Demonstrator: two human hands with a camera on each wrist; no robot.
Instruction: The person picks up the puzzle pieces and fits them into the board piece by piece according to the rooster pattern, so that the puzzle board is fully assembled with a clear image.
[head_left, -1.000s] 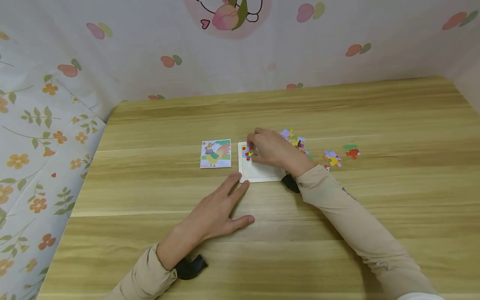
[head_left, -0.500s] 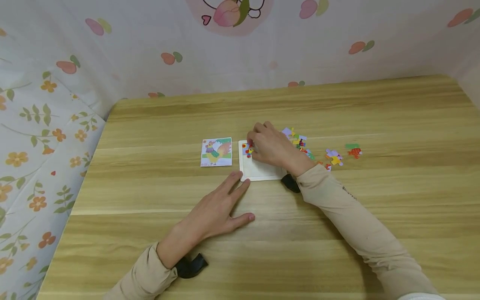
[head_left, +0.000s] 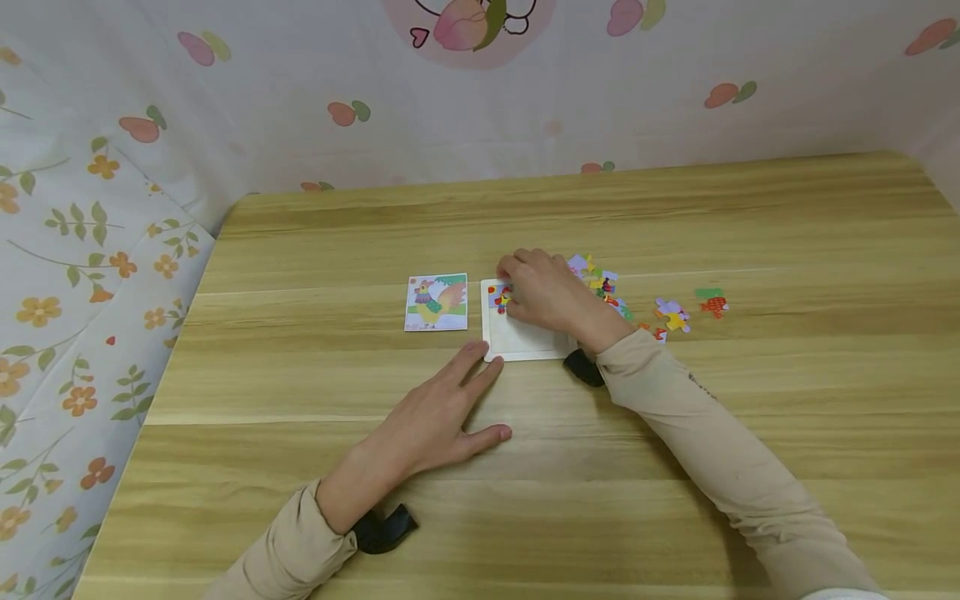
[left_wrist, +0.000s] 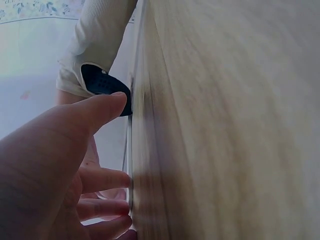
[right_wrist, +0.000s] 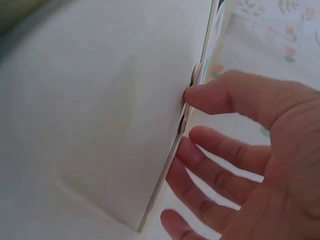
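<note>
In the head view, a white puzzle tray lies mid-table with colourful puzzle pieces in its upper left corner. My right hand is over the tray, fingers bent. In the right wrist view its thumb touches a slightly raised piece, while the other fingers are spread apart from the thumb. My left hand lies with fingers spread, two fingertips touching the tray's lower left corner. The left thumb stands away from the other fingers.
Left of the tray lies a square picture card showing a rooster. Loose puzzle pieces are heaped beyond the right hand, with others and a red-and-green one farther right. A patterned curtain borders the wooden table.
The right index finger has lifted away from the thumb, showing more of the pieces in the tray's corner. The left hand stays in place; the head view shifts slightly.
</note>
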